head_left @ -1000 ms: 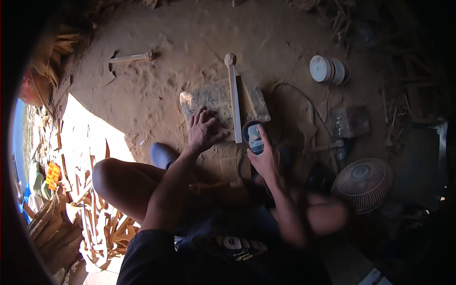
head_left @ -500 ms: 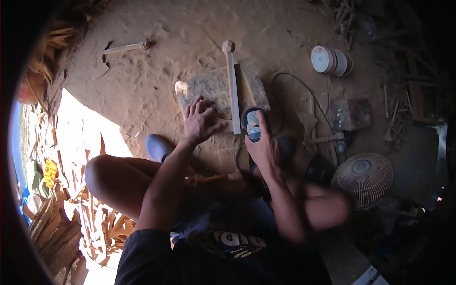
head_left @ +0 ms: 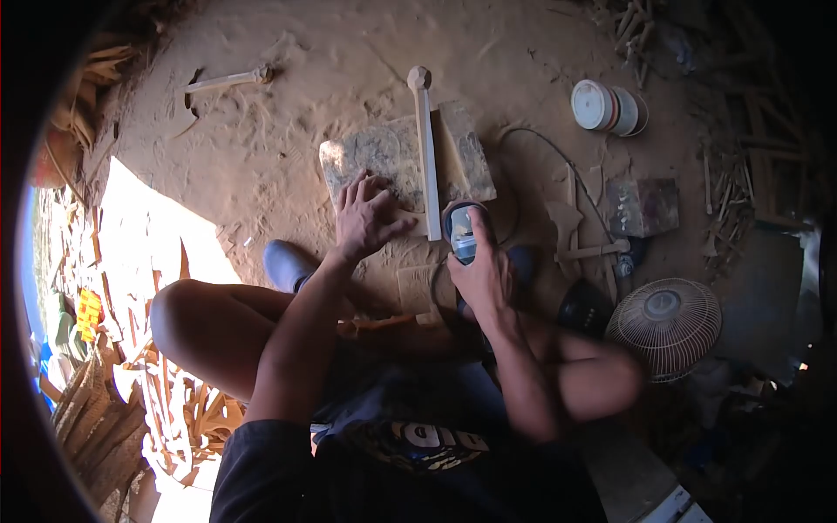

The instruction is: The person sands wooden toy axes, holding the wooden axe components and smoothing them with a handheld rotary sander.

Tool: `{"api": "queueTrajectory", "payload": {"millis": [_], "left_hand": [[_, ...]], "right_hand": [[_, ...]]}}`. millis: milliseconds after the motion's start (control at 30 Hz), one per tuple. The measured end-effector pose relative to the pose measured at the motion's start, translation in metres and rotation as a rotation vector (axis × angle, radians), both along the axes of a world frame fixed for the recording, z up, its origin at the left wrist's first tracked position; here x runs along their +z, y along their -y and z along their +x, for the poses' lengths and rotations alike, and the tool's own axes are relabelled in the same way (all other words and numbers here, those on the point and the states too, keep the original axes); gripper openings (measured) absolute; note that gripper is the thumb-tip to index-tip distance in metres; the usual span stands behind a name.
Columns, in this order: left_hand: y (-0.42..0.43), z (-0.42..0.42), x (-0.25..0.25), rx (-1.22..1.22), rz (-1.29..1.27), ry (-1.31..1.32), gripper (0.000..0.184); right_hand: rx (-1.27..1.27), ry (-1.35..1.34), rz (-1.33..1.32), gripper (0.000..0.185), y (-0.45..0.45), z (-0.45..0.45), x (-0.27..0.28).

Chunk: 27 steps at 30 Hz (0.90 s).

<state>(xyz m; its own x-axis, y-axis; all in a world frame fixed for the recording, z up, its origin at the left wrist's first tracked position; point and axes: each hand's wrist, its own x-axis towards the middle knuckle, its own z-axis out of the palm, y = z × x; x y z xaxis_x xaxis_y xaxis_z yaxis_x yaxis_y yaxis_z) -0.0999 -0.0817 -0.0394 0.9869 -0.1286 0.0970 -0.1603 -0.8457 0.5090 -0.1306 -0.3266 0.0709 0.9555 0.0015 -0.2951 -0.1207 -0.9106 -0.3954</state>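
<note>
A long pale wooden handle with a faceted knob [head_left: 426,148] lies across a worn wooden block [head_left: 375,152] on the ground. My left hand [head_left: 366,218] is over the block's near left part, its fingers spread and slightly bent. Its thumb points at the lower end of the handle, where a short pale wooden piece shows. Whether the fingers press on wood beneath them is hidden. In my right hand [head_left: 485,270] is an angle grinder [head_left: 464,235], gripped around its body with the index finger along the top. Its round disc is just right of the handle's lower end.
A dark cord [head_left: 558,157] curves over the sandy floor on the right. Beyond it are a white bucket [head_left: 602,106], a stained box [head_left: 645,207] and a fan [head_left: 664,327]. Another wooden handle [head_left: 228,81] lies at upper left. Wood scraps [head_left: 187,410] pile up at lower left.
The view has shifted slightly, moving the scene a little up and left. Both hands keep nearly the same places by the handle, and the grinder stays in my right hand.
</note>
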Motion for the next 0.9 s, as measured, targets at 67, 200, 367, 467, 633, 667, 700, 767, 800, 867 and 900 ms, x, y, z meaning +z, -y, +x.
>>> {"api": "queueTrajectory", "payload": {"millis": [67, 200, 367, 467, 633, 667, 700, 767, 800, 867, 900], "left_hand": [[0.0, 0.0, -0.001, 0.005, -0.01, -0.01, 0.059], [0.0, 0.0, 0.002, 0.004, -0.009, -0.058, 0.064], [0.0, -0.001, 0.0, 0.006, -0.001, -0.054, 0.063], [0.001, -0.001, 0.002, 0.004, 0.014, -0.056, 0.062], [-0.001, -0.001, 0.0, 0.003, -0.008, -0.057, 0.062], [-0.002, -0.001, 0.0, 0.0, -0.01, -0.055, 0.063], [-0.002, -0.001, 0.001, 0.001, -0.016, -0.062, 0.063], [-0.001, -0.001, 0.004, 0.002, -0.03, -0.074, 0.063], [-0.001, -0.001, 0.003, 0.002, -0.025, -0.07, 0.063], [-0.001, 0.0, 0.001, 0.002, -0.014, -0.06, 0.063], [-0.001, 0.0, 0.003, 0.004, -0.012, -0.062, 0.063]], "right_hand": [[0.002, 0.017, -0.044, 0.087, 0.002, -0.004, -0.001], [-0.03, -0.063, -0.073, 0.087, 0.002, 0.004, 0.01], [-0.032, -0.009, 0.03, 0.092, 0.004, 0.006, 0.003], [-0.048, -0.004, 0.065, 0.09, 0.004, 0.011, -0.004], [-0.064, 0.085, 0.067, 0.09, 0.013, 0.024, -0.015], [-0.085, 0.078, 0.045, 0.09, 0.013, 0.026, -0.016], [-0.106, 0.073, 0.023, 0.09, 0.012, 0.027, -0.014], [-0.142, 0.077, 0.008, 0.09, 0.013, 0.028, -0.012], [-0.156, 0.085, 0.017, 0.09, 0.016, 0.029, -0.015], [-0.149, 0.117, 0.081, 0.09, 0.022, 0.03, -0.024], [-0.127, 0.138, 0.134, 0.09, 0.023, 0.031, -0.026]]}}
